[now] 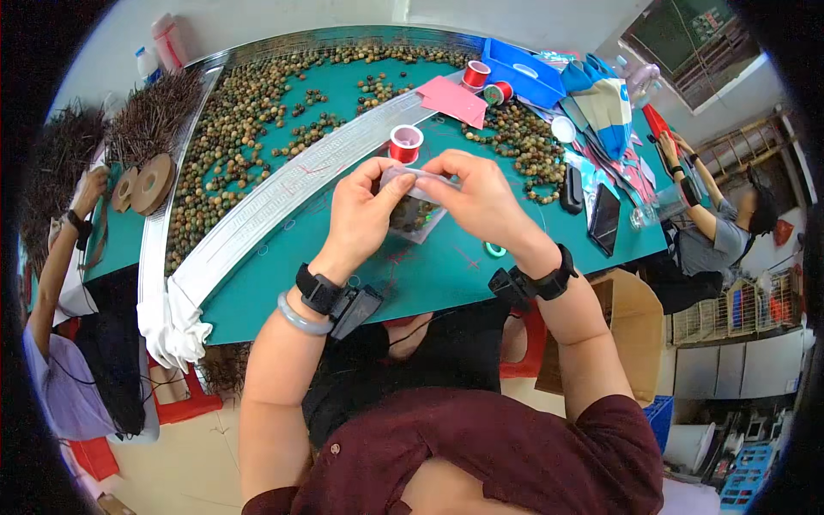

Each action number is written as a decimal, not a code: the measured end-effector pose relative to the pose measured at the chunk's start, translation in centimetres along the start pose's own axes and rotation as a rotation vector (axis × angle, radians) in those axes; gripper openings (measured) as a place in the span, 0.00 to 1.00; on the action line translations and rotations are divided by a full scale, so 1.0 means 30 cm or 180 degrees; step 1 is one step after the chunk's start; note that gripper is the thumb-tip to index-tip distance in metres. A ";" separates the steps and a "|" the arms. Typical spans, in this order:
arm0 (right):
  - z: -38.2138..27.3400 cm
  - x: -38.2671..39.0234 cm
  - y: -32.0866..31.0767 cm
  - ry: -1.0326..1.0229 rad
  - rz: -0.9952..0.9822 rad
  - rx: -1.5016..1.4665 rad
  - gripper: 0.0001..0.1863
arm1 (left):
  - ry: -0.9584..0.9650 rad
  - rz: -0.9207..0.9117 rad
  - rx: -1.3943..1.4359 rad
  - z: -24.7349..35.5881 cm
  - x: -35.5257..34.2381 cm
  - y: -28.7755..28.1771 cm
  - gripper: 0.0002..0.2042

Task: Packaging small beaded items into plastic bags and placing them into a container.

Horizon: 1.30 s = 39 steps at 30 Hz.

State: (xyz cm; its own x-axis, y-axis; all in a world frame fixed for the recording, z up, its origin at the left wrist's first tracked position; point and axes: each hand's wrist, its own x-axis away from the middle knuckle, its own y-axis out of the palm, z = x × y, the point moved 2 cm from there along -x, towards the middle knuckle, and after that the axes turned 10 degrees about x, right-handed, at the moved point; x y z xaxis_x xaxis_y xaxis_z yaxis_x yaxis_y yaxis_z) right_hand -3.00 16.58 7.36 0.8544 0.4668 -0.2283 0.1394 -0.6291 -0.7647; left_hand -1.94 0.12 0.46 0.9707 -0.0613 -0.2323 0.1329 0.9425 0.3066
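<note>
Left hand [364, 209] and right hand [482, 196] both pinch the top of my clear plastic bag [418, 221], above the green tabletop [249, 300]. I judge I'm working its mouth, opening or closing unclear; next calls for an even, steady grip.

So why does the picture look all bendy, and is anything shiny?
In the head view, the fisheye lens likely curves the long white board; in that same view, black covers the corners, light glints off the clear bag held by the left hand and right hand, and the bag's contents are hard to make out.
</note>
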 end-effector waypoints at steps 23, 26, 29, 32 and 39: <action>0.019 0.036 0.005 -0.0052 0.0213 -0.0188 0.08 | 0.0004 0.0067 -0.0010 0.005 0.004 0.011 0.09; 0.017 0.042 0.015 -0.0421 0.0307 0.0112 0.09 | 0.0045 -0.0118 -0.0354 0.003 0.013 0.024 0.09; 0.033 0.049 0.013 -0.0300 0.0380 0.0127 0.09 | -0.0086 -0.0228 0.0021 -0.002 0.015 0.035 0.09; 0.048 0.057 0.012 -0.0087 0.0321 -0.0188 0.09 | -0.0097 -0.0067 -0.0209 -0.003 0.010 0.030 0.09; 0.069 0.093 -0.009 0.0131 0.0523 0.0074 0.10 | -0.0234 -0.0154 0.0169 -0.006 0.010 0.021 0.07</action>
State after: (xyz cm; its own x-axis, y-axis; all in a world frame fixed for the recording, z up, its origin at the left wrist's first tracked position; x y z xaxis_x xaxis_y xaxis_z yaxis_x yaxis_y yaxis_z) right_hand -1.69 19.33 5.67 0.8846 0.3327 -0.3268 -0.0150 -0.6801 -0.7330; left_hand -1.60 0.76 0.43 0.9747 -0.1321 -0.1802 0.1885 0.9192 0.3457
